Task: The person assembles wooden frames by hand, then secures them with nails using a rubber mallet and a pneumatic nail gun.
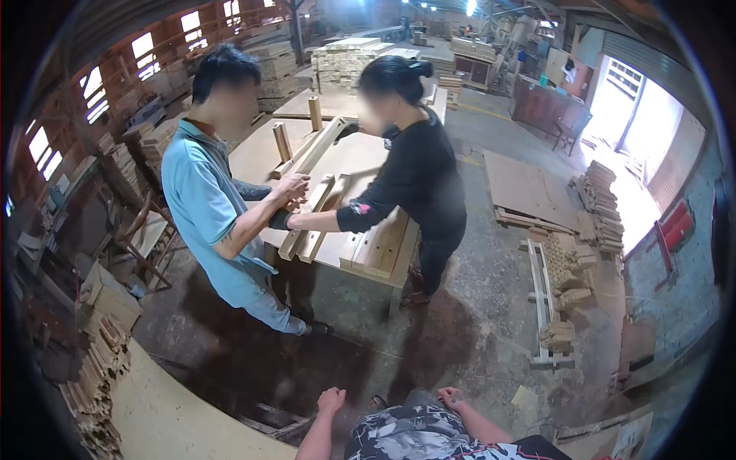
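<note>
My left hand [331, 399] hangs low at the bottom of the head view, fingers curled into a loose fist, holding nothing. My right hand [451, 397] is beside it, fingers also curled and empty. Both hover above the concrete floor [460, 330], touching nothing. Ahead, a person in a light blue shirt [203, 199] and a person in black [418, 176] both grip long wooden pieces [310, 222] on a workbench [349, 153].
Stacked timber [345, 61] stands behind the bench. Wood offcuts [96, 376] are piled at the left beside a curved board [176, 422]. Block piles [563, 268], a white frame [540, 299] and flat panels [529, 192] lie on the floor at the right.
</note>
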A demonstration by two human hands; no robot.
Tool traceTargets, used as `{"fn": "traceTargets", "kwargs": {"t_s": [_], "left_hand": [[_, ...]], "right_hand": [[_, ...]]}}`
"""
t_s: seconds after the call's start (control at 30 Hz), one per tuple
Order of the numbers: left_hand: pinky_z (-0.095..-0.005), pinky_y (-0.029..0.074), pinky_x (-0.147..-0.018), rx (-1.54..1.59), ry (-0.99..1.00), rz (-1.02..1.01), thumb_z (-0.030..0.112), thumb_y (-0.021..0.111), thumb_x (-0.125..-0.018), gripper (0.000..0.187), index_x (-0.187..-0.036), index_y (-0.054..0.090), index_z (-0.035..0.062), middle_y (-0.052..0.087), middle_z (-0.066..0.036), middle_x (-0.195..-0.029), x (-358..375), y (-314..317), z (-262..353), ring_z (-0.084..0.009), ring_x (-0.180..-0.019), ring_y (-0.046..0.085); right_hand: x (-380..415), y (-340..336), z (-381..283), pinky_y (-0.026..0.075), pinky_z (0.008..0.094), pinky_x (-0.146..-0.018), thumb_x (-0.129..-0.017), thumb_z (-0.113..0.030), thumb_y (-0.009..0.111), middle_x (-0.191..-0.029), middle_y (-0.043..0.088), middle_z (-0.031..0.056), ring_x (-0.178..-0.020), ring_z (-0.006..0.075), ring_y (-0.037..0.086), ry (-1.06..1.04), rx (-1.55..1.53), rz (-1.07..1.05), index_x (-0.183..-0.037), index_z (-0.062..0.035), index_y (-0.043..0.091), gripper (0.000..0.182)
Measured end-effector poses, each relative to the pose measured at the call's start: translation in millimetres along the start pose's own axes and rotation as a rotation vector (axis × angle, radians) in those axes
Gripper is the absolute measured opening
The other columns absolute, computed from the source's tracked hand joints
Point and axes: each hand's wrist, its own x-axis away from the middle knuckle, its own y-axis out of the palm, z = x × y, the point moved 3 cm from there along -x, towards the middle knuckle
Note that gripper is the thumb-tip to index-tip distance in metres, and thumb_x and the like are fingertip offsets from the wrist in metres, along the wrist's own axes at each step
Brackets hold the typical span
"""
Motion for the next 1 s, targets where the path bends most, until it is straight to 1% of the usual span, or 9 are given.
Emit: {"fn": "traceTargets", "kwargs": {"t_s": [0.13, 0.27, 0.37, 0.47, 0.57, 0.7, 0.77, 0.9, 1.0], "left_hand": [[-0.0462, 0.050, -0.095, 0.042, -0.128, 0.052, 0.047, 0.057, -0.087, 0.042, -0.102, 0.075, 0.0118, 0.071, -0.017, -0.108, 0.1, 9.1, -22.6, -0.0343, -0.109, 0.065], [-0.0458, 0.050, -0.097, 0.031, -0.314, -0.099, 0.048, 0.055, -0.088, 0.046, -0.111, 0.073, 0.0124, 0.068, -0.017, -0.117, 20.9, 40.7, -46.8, -0.0347, -0.114, 0.063], [-0.0458, 0.049, -0.100, 0.004, -0.338, -0.208, 0.049, 0.051, -0.091, 0.053, -0.116, 0.069, 0.0058, 0.063, -0.020, -0.125, 28.9, 65.4, -59.1, -0.0367, -0.117, 0.060], [-0.0465, 0.048, -0.100, 0.082, -0.440, -0.264, 0.050, 0.049, -0.092, 0.056, -0.117, 0.068, 0.0033, 0.061, -0.021, -0.129, 38.9, 79.5, -47.9, -0.0379, -0.119, 0.059], [-0.0465, 0.049, -0.099, 0.046, -0.447, -0.151, 0.051, 0.049, -0.092, 0.054, -0.116, 0.070, 0.0069, 0.064, -0.020, -0.123, 37.9, 86.4, -21.2, -0.0372, -0.116, 0.061], [-0.0468, 0.051, -0.094, 0.181, -0.415, -0.014, 0.054, 0.053, -0.090, 0.050, -0.107, 0.074, 0.0125, 0.069, -0.019, -0.110, 30.0, 96.1, 12.1, -0.0359, -0.108, 0.065], [-0.0467, 0.052, -0.092, 0.214, -0.415, 0.027, 0.054, 0.056, -0.089, 0.048, -0.104, 0.075, 0.0133, 0.071, -0.018, -0.105, 25.1, 88.6, 29.4, -0.0356, -0.105, 0.067], [-0.0460, 0.053, -0.088, 0.256, -0.493, 0.078, 0.052, 0.061, -0.086, 0.044, -0.099, 0.075, 0.0124, 0.072, -0.016, -0.103, 34.2, 75.5, 45.4, -0.0350, -0.101, 0.068], [-0.0457, 0.054, -0.087, 0.247, -0.506, 0.120, 0.050, 0.062, -0.086, 0.043, -0.098, 0.075, 0.0113, 0.072, -0.016, -0.101, 36.4, 74.8, 46.2, -0.0344, -0.099, 0.068]], "right_hand": [[-38.9, -14.6, -70.2, 0.053, 0.0352, -0.088, -0.090, -0.046, 0.060, -0.108, 0.072, 0.0157, -0.101, 0.0261, 0.070, -0.014, 0.375, -0.059, -0.114, -0.0062, 0.070, 0.048], [-96.1, -32.8, -102.5, 0.049, 0.0396, -0.097, -0.089, -0.060, 0.051, -0.116, 0.070, 0.0138, -0.112, 0.0315, 0.064, -0.021, 0.499, -0.157, -0.123, -0.0110, 0.067, 0.062], [-146.6, -34.8, -94.1, 0.050, 0.0388, -0.095, -0.093, -0.044, 0.051, -0.114, 0.069, 0.0153, -0.110, 0.0290, 0.065, -0.269, 0.621, -0.074, -0.115, -0.0077, 0.069, 0.046], [-252.6, -7.0, 28.7, 0.051, 0.0399, -0.094, -0.095, -0.042, 0.046, -0.111, 0.070, 0.0145, -0.108, 0.0282, 0.065, -0.060, -0.557, -0.384, -0.114, -0.0076, 0.068, 0.044], [-201.2, -43.1, -87.8, 0.052, 0.0398, -0.092, -0.095, -0.040, 0.047, -0.108, 0.071, 0.0143, -0.106, 0.0273, 0.066, -0.434, 0.459, -0.286, -0.114, -0.0095, 0.067, 0.041], [-178.3, -50.3, -166.2, 0.053, 0.0396, -0.089, -0.094, -0.037, 0.053, -0.107, 0.071, 0.0141, -0.104, 0.0272, 0.067, -0.603, 0.525, -0.386, -0.111, -0.0105, 0.069, 0.036], [-190.3, -48.6, -171.2, 0.053, 0.0407, -0.088, -0.092, -0.035, 0.059, -0.105, 0.072, 0.0146, -0.102, 0.0295, 0.068, -0.358, 0.500, -0.366, -0.108, -0.0110, 0.072, 0.032], [-227.7, -36.6, -158.9, 0.051, 0.0411, -0.090, -0.090, -0.033, 0.062, -0.104, 0.072, 0.0150, -0.102, 0.0315, 0.068, -0.366, 0.580, -0.395, -0.108, -0.0100, 0.073, 0.031], [-266.7, -31.8, -119.2, 0.050, 0.0396, -0.096, -0.089, -0.025, 0.065, -0.113, 0.070, 0.0160, -0.107, 0.0280, 0.066, -0.363, 0.176, -0.585, -0.113, -0.0073, 0.071, 0.030]]}}
